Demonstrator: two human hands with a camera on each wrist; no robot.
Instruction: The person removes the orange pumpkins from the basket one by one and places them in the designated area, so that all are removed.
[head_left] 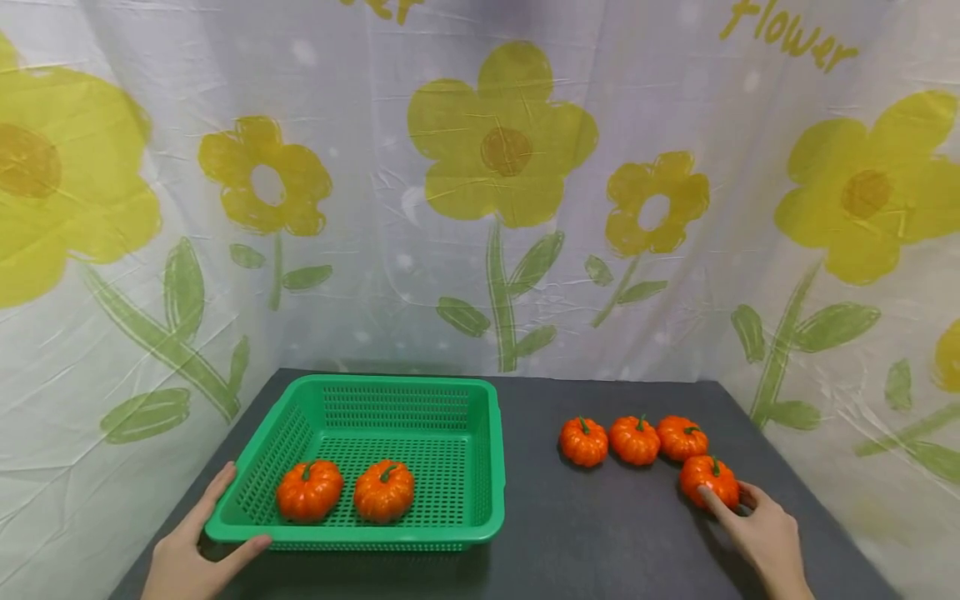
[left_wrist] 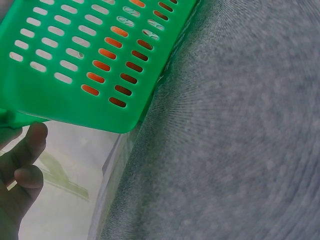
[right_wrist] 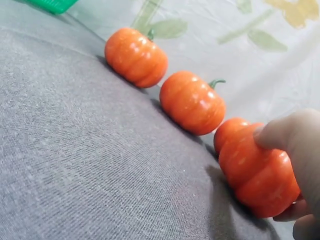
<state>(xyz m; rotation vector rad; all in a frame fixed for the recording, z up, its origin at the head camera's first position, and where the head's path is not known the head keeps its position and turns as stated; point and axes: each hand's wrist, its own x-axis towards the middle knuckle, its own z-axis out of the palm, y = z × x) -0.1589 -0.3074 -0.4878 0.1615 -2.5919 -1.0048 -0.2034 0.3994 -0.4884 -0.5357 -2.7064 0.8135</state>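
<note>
At the right of the table my right hand [head_left: 765,532] grips a small orange pumpkin [head_left: 708,482], thumb on the near side and fingers behind it. The right wrist view shows the thumb lying over this pumpkin [right_wrist: 257,172], with fingertips low on its far side. My left hand [head_left: 197,542] is spread at the near left corner of a green plastic basket [head_left: 352,533], thumb by the front rim and fingers along the left side. Inside the basket sit two pumpkins, one on the left [head_left: 309,492] and one beside it [head_left: 384,492].
Behind the gripped pumpkin stand three more in a row: a left one [head_left: 583,442], a middle one [head_left: 634,440] and a right one [head_left: 682,438]. The dark grey tabletop [head_left: 585,533] is bordered by a white curtain [head_left: 360,317] printed with yellow flowers.
</note>
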